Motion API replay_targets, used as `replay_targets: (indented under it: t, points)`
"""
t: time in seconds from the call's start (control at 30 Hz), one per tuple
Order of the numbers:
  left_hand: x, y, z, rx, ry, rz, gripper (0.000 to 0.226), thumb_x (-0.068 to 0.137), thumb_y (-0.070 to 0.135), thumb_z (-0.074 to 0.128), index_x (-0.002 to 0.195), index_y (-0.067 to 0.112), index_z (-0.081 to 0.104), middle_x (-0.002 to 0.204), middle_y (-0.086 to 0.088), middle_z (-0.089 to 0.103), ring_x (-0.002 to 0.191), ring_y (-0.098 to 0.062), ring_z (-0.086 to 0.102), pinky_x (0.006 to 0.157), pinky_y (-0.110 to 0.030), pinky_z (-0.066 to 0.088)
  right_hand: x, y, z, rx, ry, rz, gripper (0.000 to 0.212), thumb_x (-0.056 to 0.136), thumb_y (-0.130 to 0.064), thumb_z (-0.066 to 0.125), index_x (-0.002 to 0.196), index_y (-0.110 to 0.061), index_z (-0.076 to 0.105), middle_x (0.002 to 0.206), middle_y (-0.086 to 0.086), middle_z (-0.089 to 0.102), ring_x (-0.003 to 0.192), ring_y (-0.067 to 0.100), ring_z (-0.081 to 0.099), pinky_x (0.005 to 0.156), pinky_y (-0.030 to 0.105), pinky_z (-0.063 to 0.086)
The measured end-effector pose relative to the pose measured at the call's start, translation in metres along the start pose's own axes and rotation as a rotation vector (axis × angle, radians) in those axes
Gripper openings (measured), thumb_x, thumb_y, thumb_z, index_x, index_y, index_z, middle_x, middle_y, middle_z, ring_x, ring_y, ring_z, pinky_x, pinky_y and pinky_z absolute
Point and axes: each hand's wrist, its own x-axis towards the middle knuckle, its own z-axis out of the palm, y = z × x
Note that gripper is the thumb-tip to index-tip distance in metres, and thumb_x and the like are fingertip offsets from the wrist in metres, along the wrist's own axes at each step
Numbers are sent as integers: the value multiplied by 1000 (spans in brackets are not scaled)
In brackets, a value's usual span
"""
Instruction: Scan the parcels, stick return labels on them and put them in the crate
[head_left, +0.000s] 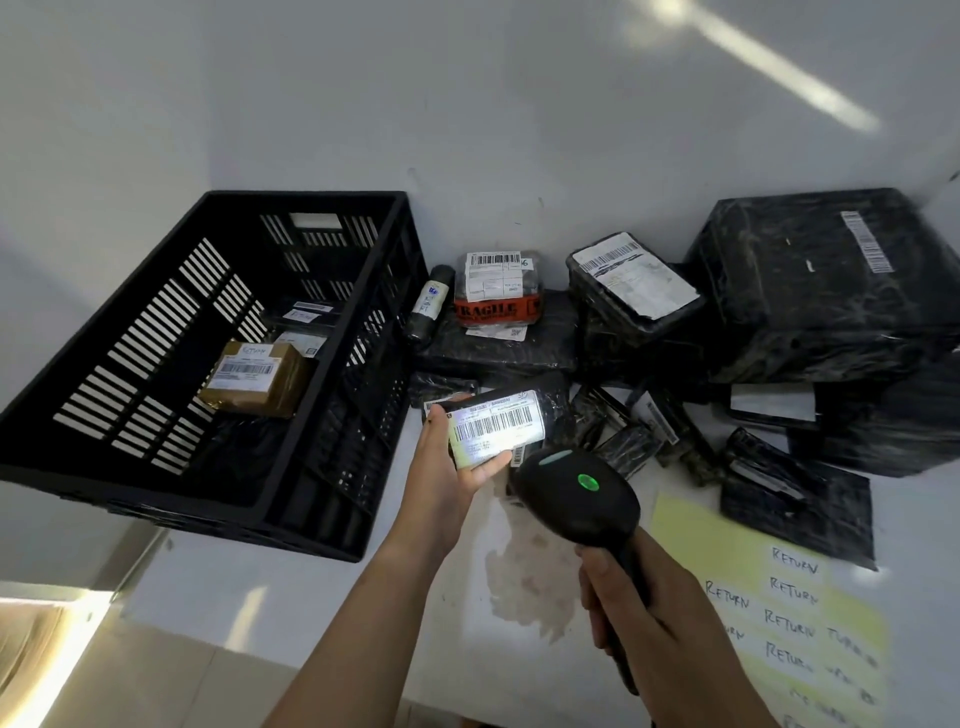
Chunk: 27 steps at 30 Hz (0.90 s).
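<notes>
The left hand (441, 467) grips a small black parcel (498, 431) by its edges, label up, above the table (291, 587) just right of the crate (156, 493). The right hand (639, 613) is wrapped round the handle of the scanner (576, 499), whose head points at the barcode from close by, green lamp lit.

Risks:
- Glare on the glossy label may spoil the read.
- Other barcodes in the pile (805, 291) lie just behind and could be read instead.
- The label sheet (769, 597) lies near right — with the crate so close, the parcel could go in unlabelled.
</notes>
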Motion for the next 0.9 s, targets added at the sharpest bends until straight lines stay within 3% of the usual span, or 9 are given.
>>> replay_targets:
  t: [0.17,0.27,0.4,0.5,0.63,0.7,0.77,0.83,0.9]
  points:
    - [7,2,1,159,-40,118,50,108,48,30,136,15,56,122,-9,72,111,-26,70,86,-37,58,3,0,2,11,18,-36,20,93,-63,49,82,-49,59,58,2,61,41,5,49,46,13,34]
    - [9,1,0,184,-31,125,52,109,48,29,138,15,55,126,-9,70,114,-25,69,82,-32,59,5,1,2,15,20,-47,28,92,-64,47,94,-39,60,58,2,61,40,5,48,46,13,35]
    - [11,1,1,176,-34,111,52,108,48,29,138,14,54,125,-11,71,114,-26,69,80,-31,60,8,0,1,14,15,-44,35,91,-67,47,93,-35,60,58,2,62,42,5,50,48,14,37]
    - [12,2,2,180,-43,111,52,108,49,29,138,15,54,124,-10,71,114,-25,69,83,-33,59,9,1,1,2,16,-40,43,77,-71,45,92,-34,62,58,2,62,43,6,51,47,14,36]
    - [11,2,4,194,-52,126,50,109,47,29,136,14,55,123,-9,71,114,-26,69,92,-40,57,14,5,3,24,6,6,35,91,-64,49,95,-32,60,60,2,60,42,4,47,48,17,36]
    - [10,3,5,196,-37,140,49,109,46,31,134,14,57,122,-8,72,111,-23,70,90,-39,58,21,20,5,-20,6,48,30,87,-59,49,103,-34,57,67,-1,64,50,6,53,51,20,40]
    - [11,4,4,185,5,160,48,108,47,33,132,14,59,119,-6,73,106,-19,72,84,-35,59,33,45,7,-86,-27,122,21,96,-45,54,116,-44,46,80,-9,65,66,4,61,57,16,45]
    - [10,4,1,160,48,173,47,108,47,34,130,15,60,118,-6,73,103,-17,73,78,-31,60,47,77,10,-187,-122,200,44,97,-28,58,125,-48,30,99,-15,60,80,4,63,63,18,47]
    - [7,1,-1,155,58,180,48,108,48,34,130,16,60,119,-6,73,105,-17,72,76,-28,59,59,113,16,-292,-204,242,60,94,-21,60,135,-44,22,116,-8,55,91,9,61,69,21,49]
